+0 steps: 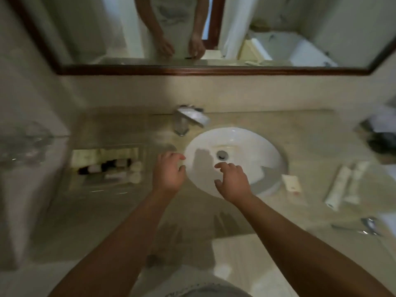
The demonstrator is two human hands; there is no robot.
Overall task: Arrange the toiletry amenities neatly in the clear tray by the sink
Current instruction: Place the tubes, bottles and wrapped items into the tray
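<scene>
The clear tray (pixel 77 183) lies on the counter left of the sink (pixel 267 151). It holds several small bottles with dark and pale caps (pixel 107 166) and pale boxes along its far side. My left hand (pixel 169 172) hovers empty between tray and sink, fingers apart. Over the basin, my right hand (pixel 232 179) is also empty with its fingers spread. Right of the sink lie a small white sachet (pixel 291 183) and two long white packets (pixel 340 185). The view is blurred.
A chrome tap (pixel 186 120) stands behind the basin. Drinking glasses (pixel 25 142) sit on a ledge at far left. Metal spoons (pixel 364 227) lie at the counter's right front. A dark object (pixel 381 140) stands at far right. A framed mirror (pixel 192 70) hangs above.
</scene>
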